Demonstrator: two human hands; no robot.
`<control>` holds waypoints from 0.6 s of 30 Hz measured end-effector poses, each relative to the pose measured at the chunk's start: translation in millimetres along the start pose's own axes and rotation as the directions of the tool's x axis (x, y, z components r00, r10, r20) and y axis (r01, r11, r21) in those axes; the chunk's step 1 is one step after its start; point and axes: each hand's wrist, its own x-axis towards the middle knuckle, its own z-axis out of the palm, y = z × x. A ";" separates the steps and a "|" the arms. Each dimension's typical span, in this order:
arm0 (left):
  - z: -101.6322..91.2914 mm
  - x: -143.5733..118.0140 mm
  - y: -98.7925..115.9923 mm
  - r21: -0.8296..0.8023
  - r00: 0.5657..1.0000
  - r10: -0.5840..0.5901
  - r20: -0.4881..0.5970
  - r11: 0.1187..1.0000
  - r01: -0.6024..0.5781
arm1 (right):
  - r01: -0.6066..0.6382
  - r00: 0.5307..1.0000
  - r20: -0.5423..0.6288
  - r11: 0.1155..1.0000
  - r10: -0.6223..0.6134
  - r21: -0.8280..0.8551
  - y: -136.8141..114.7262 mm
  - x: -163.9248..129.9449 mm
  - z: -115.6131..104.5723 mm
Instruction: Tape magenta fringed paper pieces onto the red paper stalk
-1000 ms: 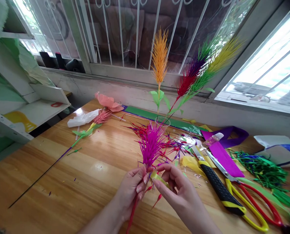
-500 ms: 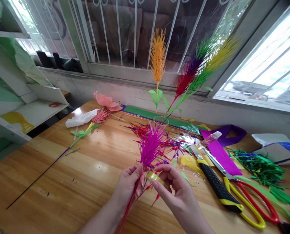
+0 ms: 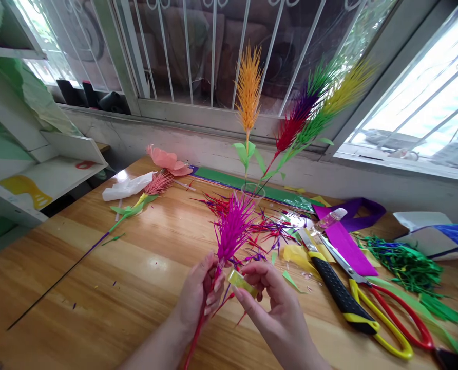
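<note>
The left hand [image 3: 198, 295] is closed around the red stem [image 3: 195, 334] of a magenta plume [image 3: 231, 228], thumb and fingers pinching just below the spiky head; the plume stands upright above the table [image 3: 98, 288], tilted slightly right. The right hand [image 3: 275, 303] sits just right of the left hand and pinches a small tape roll [image 3: 242, 282] between thumb and fingertips; the roll is close against the stem, but contact between them cannot be confirmed. The two hands are close together, nearly touching. Right of the hands, a black-and-yellow knife [image 3: 339, 293] lies on the table, with red-and-yellow scissors [image 3: 386, 313] just beyond it to the right. Behind the plume, loose red and purple spikes [image 3: 267, 228] are scattered on the table. Right of these lie a clear bottle [image 3: 329, 220] on purple paper [image 3: 348, 241] and, farther right, a pile of green strips [image 3: 406, 262]. Left of the plume, a long stemmed pink plume [image 3: 155, 185] lies flat, with white paper [image 3: 127, 187] and a pink flower [image 3: 167, 160] beside it. Behind the magenta plume, a glass [image 3: 253, 194] holds upright plumes: orange [image 3: 247, 87], red [image 3: 288, 133], green and yellow. A barred window [image 3: 198, 51] is behind the glass.
</note>
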 end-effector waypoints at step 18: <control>-5.6 10.5 -14.4 0.197 0.997 0.025 -0.071 0.980 -0.010 | 0.047 0.995 -0.095 0.990 -0.034 0.132 36.7 -9.1 12.3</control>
